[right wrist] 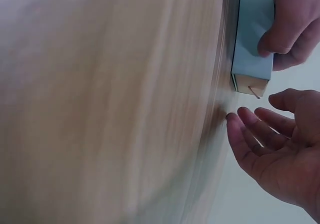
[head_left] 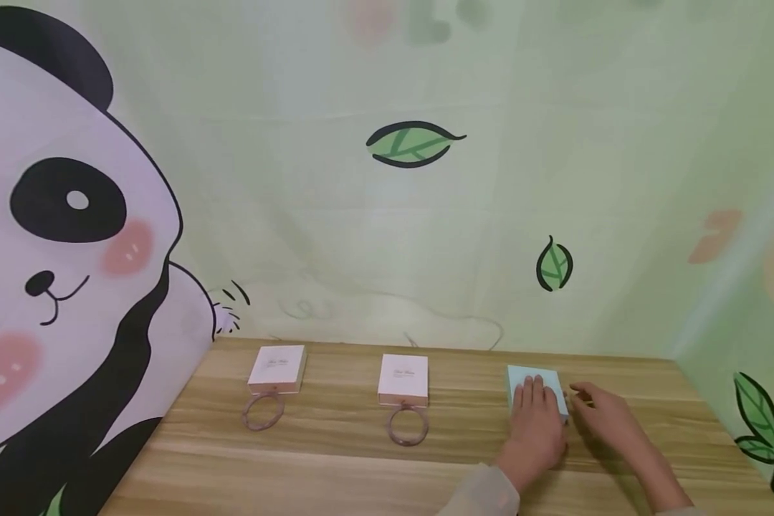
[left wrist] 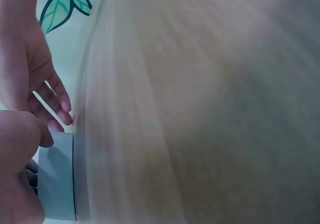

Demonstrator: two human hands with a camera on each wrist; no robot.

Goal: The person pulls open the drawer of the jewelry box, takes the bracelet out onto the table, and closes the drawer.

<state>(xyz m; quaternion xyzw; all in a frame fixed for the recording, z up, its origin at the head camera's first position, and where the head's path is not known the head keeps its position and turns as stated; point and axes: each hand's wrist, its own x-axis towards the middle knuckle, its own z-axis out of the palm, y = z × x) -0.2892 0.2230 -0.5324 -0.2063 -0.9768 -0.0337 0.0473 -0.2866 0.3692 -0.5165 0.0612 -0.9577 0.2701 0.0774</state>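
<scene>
A light-blue box lies on the wooden table at the right of the head view. My left hand holds it, fingers stretched across its top. In the right wrist view, the left thumb bends against the box's side. Just right of the box is my right hand, fingers loosely bent and apart, gripping nothing. From the box's pale end, facing the right hand, a short thin cord sticks out. In the left wrist view, the blue box stands below the right hand's fingertips.
Two white boxes with small print, one left and one mid-table, stand along the back of the table. A thin purplish ring lies before the first, a similar ring before the second. Behind hangs a panda-printed cloth.
</scene>
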